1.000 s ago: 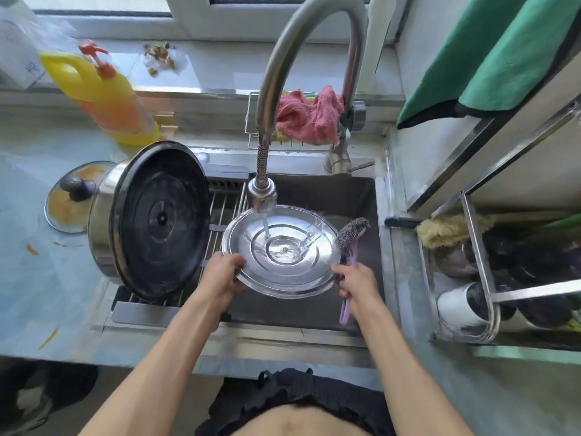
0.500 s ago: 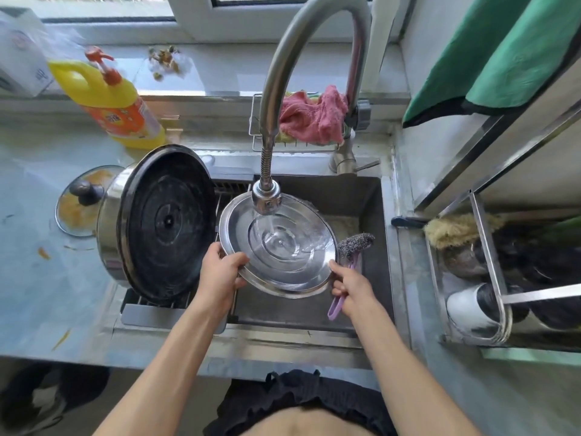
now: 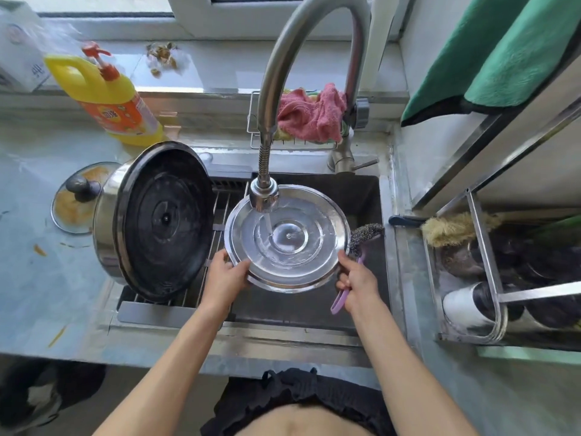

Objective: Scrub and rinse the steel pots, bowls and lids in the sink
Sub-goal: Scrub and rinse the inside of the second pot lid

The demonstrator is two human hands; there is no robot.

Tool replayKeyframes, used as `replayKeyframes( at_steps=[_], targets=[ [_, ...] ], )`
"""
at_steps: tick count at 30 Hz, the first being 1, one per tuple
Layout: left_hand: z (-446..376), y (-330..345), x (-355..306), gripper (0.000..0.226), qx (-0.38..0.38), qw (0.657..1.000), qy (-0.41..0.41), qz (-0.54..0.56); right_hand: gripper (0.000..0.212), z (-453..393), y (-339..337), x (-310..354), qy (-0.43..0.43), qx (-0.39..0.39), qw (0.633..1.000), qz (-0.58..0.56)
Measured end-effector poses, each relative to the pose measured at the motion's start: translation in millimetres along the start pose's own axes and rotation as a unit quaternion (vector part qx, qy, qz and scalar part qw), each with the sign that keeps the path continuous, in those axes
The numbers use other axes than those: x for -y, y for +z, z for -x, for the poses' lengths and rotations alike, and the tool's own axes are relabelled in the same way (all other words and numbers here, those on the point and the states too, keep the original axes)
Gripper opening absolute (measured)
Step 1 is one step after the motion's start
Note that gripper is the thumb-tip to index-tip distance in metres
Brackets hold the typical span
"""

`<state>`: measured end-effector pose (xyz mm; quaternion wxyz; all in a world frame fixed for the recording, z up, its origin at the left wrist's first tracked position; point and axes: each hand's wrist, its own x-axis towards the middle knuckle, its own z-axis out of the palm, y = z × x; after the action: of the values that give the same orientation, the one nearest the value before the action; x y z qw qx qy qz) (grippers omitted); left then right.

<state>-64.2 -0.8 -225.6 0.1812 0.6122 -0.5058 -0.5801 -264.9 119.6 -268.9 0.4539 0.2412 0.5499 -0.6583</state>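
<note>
A round steel lid is held underside up over the sink, under the running faucet. Water pools in its middle. My left hand grips its left rim. My right hand pinches the right rim while also holding a purple-handled steel-wool scrubber that sticks up behind the lid. A large steel pot lies on its side on the sink rack at the left, blackened base facing me.
A glass lid with a black knob lies on the left counter. A yellow detergent bottle stands behind it. A pink cloth fills the wire caddy by the tap. At right, a dish rack holds dark cookware and a brush.
The lid has tipped from leaning toward me to nearly level under the stream, and shifted slightly right. Both hands kept their grip on its rim.
</note>
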Motion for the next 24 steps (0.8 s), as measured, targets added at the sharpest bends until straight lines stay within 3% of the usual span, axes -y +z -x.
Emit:
replayKeyframes(
  at_steps=[3,8,12,14,17,20,22,24],
  targets=[
    [-1,1,6,0.047,0.01,0.991,0.04,-0.127,0.015,9,4,8,-0.024,-0.03,0.999,0.025],
    [3,15,15,0.044,0.03,0.954,0.154,-0.255,0.016,23,12,21,-0.043,-0.059,0.997,0.033],
    [5,18,24,0.074,0.048,0.935,0.166,-0.309,0.022,29,11,32,-0.042,-0.083,0.994,0.055],
    [8,18,27,0.074,0.039,0.901,0.254,-0.349,0.025,31,9,32,-0.041,-0.086,0.993,0.074],
    [11,22,30,0.076,0.098,0.827,0.359,-0.421,0.023,34,11,30,-0.045,-0.092,0.991,0.092],
    [8,34,36,0.064,0.141,0.765,0.394,-0.489,0.018,38,14,31,-0.045,-0.094,0.988,0.11],
    [1,42,41,0.052,0.144,0.779,0.392,-0.467,0.018,42,16,34,-0.043,-0.089,0.988,0.119],
    [-4,47,41,0.05,0.131,0.823,0.381,-0.401,0.017,44,19,35,-0.056,-0.072,0.988,0.127]
  ],
)
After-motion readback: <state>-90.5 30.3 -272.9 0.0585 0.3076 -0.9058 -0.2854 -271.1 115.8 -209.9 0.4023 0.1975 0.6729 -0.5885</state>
